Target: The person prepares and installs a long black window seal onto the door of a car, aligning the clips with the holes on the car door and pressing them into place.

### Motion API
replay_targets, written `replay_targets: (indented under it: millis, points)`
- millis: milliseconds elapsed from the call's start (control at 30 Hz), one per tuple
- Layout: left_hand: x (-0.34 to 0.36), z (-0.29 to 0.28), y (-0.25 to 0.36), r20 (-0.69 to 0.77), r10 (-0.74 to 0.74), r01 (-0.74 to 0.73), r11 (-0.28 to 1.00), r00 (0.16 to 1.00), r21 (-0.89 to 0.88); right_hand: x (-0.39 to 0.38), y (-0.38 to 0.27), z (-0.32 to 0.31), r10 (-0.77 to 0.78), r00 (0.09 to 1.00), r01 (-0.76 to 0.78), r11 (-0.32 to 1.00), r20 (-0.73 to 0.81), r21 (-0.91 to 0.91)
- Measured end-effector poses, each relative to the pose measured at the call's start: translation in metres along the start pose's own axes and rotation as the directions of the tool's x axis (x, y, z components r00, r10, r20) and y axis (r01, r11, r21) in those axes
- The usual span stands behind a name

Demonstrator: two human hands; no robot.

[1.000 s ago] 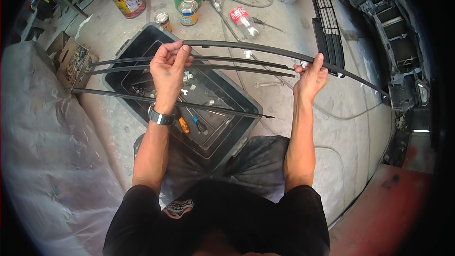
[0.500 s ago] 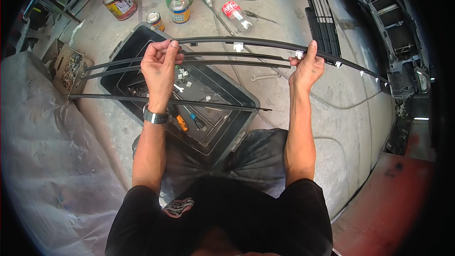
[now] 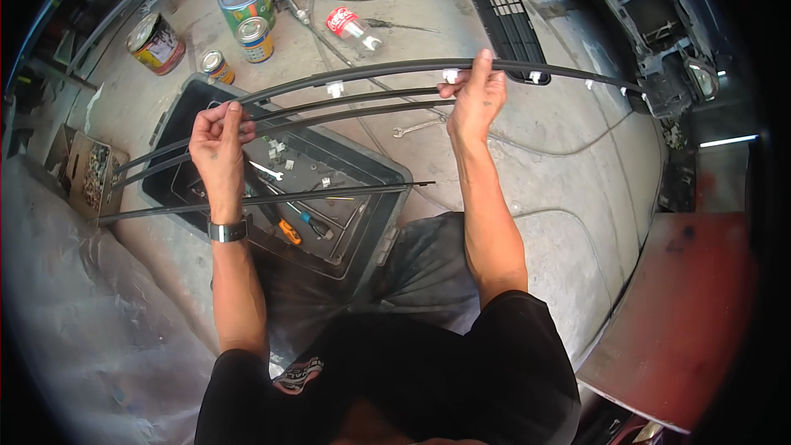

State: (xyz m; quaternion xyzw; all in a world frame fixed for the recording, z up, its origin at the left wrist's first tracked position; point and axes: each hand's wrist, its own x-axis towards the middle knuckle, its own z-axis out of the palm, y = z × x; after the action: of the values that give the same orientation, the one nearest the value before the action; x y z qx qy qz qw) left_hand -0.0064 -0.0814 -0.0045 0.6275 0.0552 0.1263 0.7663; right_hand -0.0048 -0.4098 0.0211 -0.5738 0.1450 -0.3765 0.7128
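Note:
I hold a long, thin, curved black trim strip (image 3: 395, 68) with small white clips along it. My left hand (image 3: 221, 138) grips its left end above a black tool tray (image 3: 387, 173). My right hand (image 3: 474, 99) pinches the strip near its middle, next to a white clip. The strip runs on to the right toward a black bumper part (image 3: 659, 74). Two more thin black strips (image 3: 354, 111) lie just below it, and another thin strip (image 3: 272, 198) rests across the tray.
Several paint cans (image 3: 245, 2) and a plastic bottle (image 3: 350, 26) stand on the concrete floor ahead. A black grille (image 3: 503, 0) lies at the top. A wrench (image 3: 416, 126) lies on the floor. A box of small parts (image 3: 86, 169) sits left, a red panel (image 3: 684, 313) right.
Both hands have stayed on the strip. The strip now reaches further right toward the bumper part, and the view has shifted slightly.

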Motion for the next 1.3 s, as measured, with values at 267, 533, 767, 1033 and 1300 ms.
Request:
replay_targets:
  millis: [267,533,767,1033,1300]
  points:
    - [0.002,-0.003,0.000,0.007,0.023,-0.024,0.999,1.000,0.047,-0.002,-0.001,0.000,0.035,0.999,-0.036,0.998,-0.010,-0.045]
    - [0.003,-0.009,-0.002,0.004,0.006,-0.006,0.999,1.000,0.053,-0.003,0.000,0.001,0.037,0.999,-0.037,0.999,0.018,0.013]
    - [0.005,-0.010,-0.001,-0.054,0.012,-0.007,0.997,0.998,0.078,-0.004,-0.012,0.003,0.047,0.999,-0.045,0.997,0.022,-0.067]
    - [0.006,-0.046,0.004,-0.050,-0.244,0.220,0.934,0.969,-0.281,-0.026,-0.021,0.036,0.085,0.995,-0.086,0.996,0.060,-0.001]
    - [-0.009,-0.109,0.012,-0.109,-0.391,0.342,0.886,0.914,-0.313,-0.071,-0.032,0.054,0.210,0.961,-0.228,0.970,0.181,0.080]
